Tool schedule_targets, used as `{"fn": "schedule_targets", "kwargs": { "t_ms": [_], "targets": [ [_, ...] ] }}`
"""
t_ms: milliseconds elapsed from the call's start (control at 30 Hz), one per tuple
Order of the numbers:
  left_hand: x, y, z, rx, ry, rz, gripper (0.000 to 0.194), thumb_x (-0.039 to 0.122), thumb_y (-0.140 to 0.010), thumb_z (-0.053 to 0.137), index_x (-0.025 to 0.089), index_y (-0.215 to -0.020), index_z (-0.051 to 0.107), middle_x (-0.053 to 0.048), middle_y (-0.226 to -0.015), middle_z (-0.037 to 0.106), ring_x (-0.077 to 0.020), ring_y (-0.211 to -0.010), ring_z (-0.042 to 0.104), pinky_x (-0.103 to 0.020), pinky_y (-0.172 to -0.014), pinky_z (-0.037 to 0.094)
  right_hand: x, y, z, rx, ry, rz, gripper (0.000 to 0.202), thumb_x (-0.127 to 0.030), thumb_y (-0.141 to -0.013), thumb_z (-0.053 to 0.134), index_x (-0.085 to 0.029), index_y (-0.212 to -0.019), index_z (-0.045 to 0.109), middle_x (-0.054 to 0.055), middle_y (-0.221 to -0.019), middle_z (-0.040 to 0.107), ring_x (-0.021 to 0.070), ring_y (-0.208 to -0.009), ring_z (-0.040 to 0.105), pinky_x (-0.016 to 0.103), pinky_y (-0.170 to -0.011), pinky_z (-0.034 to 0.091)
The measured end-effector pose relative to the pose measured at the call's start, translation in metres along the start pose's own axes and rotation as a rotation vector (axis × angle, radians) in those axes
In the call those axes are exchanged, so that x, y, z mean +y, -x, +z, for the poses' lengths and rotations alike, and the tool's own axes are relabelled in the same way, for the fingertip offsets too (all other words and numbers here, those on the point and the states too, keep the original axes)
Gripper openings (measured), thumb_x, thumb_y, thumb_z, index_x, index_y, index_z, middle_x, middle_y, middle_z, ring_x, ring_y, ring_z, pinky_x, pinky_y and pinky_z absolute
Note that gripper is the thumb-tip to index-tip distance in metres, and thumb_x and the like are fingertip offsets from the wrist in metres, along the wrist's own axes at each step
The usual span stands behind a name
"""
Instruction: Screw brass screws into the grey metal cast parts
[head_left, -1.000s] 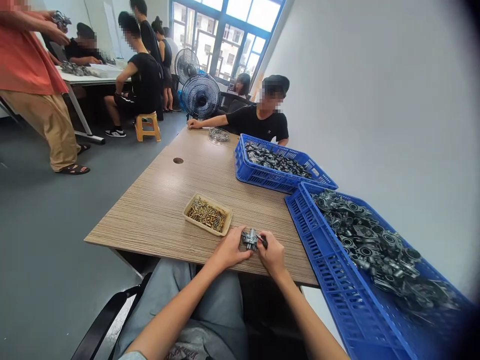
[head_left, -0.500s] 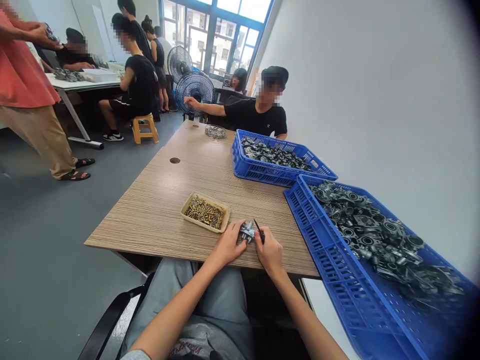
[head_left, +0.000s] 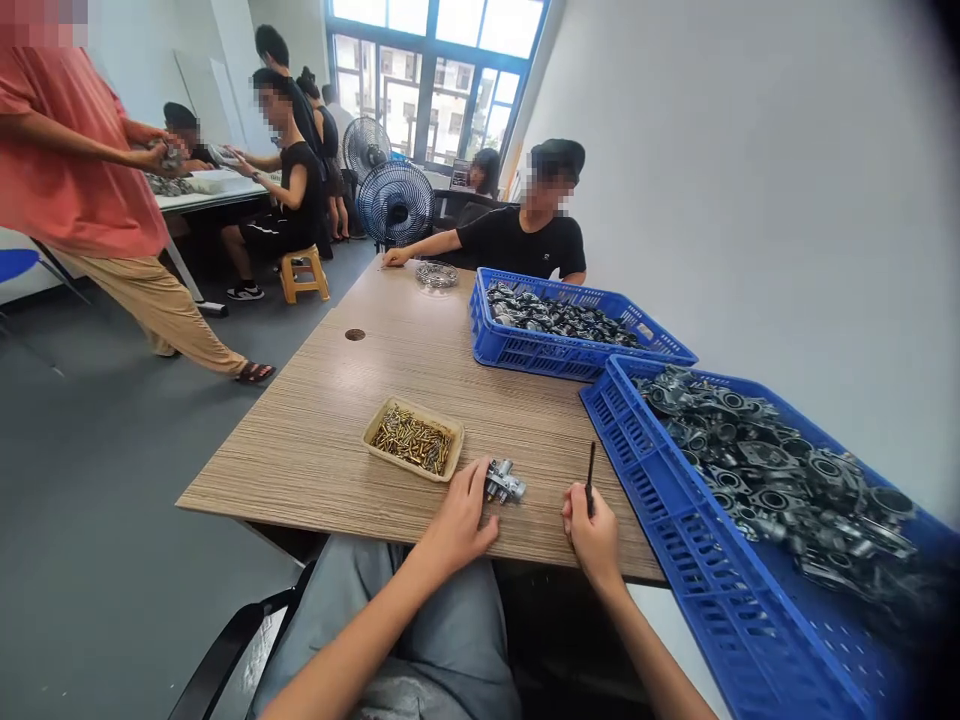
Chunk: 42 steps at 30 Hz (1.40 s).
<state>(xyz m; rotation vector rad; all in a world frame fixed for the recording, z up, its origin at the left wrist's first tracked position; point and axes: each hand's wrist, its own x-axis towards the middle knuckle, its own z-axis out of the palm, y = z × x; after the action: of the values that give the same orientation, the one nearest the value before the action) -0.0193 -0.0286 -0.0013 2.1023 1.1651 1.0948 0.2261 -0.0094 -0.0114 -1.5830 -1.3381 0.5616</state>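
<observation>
A small silver carburetor body rests on the wooden table near its front edge. My left hand lies against its left side, fingertips touching it and thumb spread away from it. To the right, apart from the metal part, my right hand is closed around a slim black screwdriver-like tool that points upward. Just beyond my left hand sits a shallow beige tray full of small brass pieces.
A blue crate of metal castings stands close on my right. Behind it is another blue crate filled with similar parts. Across the table a seated person reaches beside a clear round dish. At left a person in a red shirt stands.
My right hand has moved right with the tool, away from the carburetor body. My left thumb has come off the part. The red-shirted person has shifted right; the seated person's hand has lowered to the table.
</observation>
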Motion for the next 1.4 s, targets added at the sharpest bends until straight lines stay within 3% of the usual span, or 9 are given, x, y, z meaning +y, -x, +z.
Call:
{"fn": "schedule_targets", "kwargs": {
  "t_ms": [100,200,267,367,467,533,767,1233,1400],
  "targets": [
    [0.015,0.019,-0.02,-0.028,-0.097,0.028,0.082,0.023,-0.09,0.06,0.025,-0.161,0.019,-0.014,-0.156,0.039,-0.0319,-0.145,0.038,-0.052,-0.121,0.037,0.003,-0.001,0.001,-0.029,-0.18,0.115,0.046,-0.067,-0.094,0.05,-0.022,-0.088,0.056,-0.006,-0.06,0.05,0.0108,-0.04,0.042,0.023,-0.036,0.033],
    [0.016,0.02,-0.056,-0.004,-0.184,0.048,0.058,0.025,-0.094,0.056,0.031,-0.15,0.041,-0.011,-0.146,0.05,-0.0289,-0.136,0.048,-0.049,-0.116,0.042,0.005,-0.002,0.001,-0.04,-0.24,0.137,0.046,-0.066,-0.094,0.053,-0.021,-0.087,0.056,-0.006,-0.06,0.05,0.0097,-0.04,0.042,0.021,-0.034,0.033],
    [0.004,0.008,-0.085,0.073,-0.274,0.005,0.042,0.023,-0.095,0.055,0.029,-0.136,0.054,-0.01,-0.136,0.057,-0.0281,-0.129,0.053,-0.047,-0.112,0.044,0.007,-0.002,-0.001,-0.05,-0.257,0.143,0.046,-0.066,-0.094,0.052,-0.021,-0.087,0.057,-0.006,-0.06,0.05,0.0094,-0.04,0.043,0.021,-0.034,0.033],
    [-0.025,-0.018,-0.126,0.096,-0.43,-0.076,0.027,0.023,-0.096,0.052,0.024,-0.121,0.061,-0.009,-0.119,0.062,-0.0268,-0.118,0.058,-0.044,-0.105,0.047,0.011,-0.002,-0.003,-0.054,-0.27,0.146,0.045,-0.065,-0.095,0.051,-0.021,-0.088,0.058,-0.005,-0.061,0.051,0.0092,-0.041,0.045,0.02,-0.034,0.034],
    [-0.053,-0.039,-0.154,0.037,-0.583,-0.151,0.023,0.024,-0.096,0.051,0.022,-0.117,0.061,-0.008,-0.112,0.063,-0.0265,-0.11,0.06,-0.042,-0.099,0.049,0.013,-0.003,-0.004,-0.055,-0.298,0.146,0.045,-0.065,-0.095,0.052,-0.021,-0.088,0.059,-0.004,-0.061,0.051,0.0094,-0.041,0.045,0.02,-0.035,0.034],
    [-0.066,-0.047,-0.163,-0.04,-0.655,-0.181,0.023,0.024,-0.095,0.052,0.023,-0.116,0.061,-0.008,-0.109,0.063,-0.0269,-0.108,0.06,-0.041,-0.096,0.049,0.013,-0.003,-0.005,-0.06,-0.308,0.147,0.046,-0.066,-0.094,0.052,-0.021,-0.088,0.059,-0.004,-0.061,0.052,0.0099,-0.041,0.046,0.02,-0.034,0.034],
    [-0.074,-0.058,-0.165,-0.193,-0.79,-0.191,0.025,0.026,-0.092,0.058,0.025,-0.116,0.063,-0.008,-0.112,0.063,-0.0289,-0.11,0.06,-0.038,-0.091,0.05,0.005,-0.003,-0.007,-0.064,-0.299,0.145,0.05,-0.071,-0.092,0.05,-0.022,-0.084,0.058,-0.004,-0.059,0.052,0.0111,-0.041,0.046,0.022,-0.036,0.035],
    [-0.059,-0.065,-0.167,-0.197,-0.797,-0.201,0.016,0.028,-0.092,0.055,0.025,-0.106,0.064,-0.005,-0.105,0.066,-0.0222,-0.094,0.065,-0.031,-0.08,0.049,0.004,-0.005,-0.008,-0.056,-0.19,0.049,0.05,-0.069,-0.096,0.044,-0.024,-0.081,0.057,-0.003,-0.057,0.053,0.0136,-0.042,0.05,0.025,-0.041,0.039],
    [-0.038,-0.062,-0.154,-0.095,-0.548,-0.157,0.014,0.029,-0.089,0.059,0.022,-0.101,0.063,-0.003,-0.1,0.069,-0.0187,-0.084,0.065,-0.03,-0.075,0.048,0.003,-0.005,-0.008,-0.028,-0.135,0.024,0.051,-0.069,-0.096,0.042,-0.023,-0.08,0.058,-0.002,-0.055,0.055,0.0146,-0.044,0.052,0.024,-0.043,0.041]
  ]
}}
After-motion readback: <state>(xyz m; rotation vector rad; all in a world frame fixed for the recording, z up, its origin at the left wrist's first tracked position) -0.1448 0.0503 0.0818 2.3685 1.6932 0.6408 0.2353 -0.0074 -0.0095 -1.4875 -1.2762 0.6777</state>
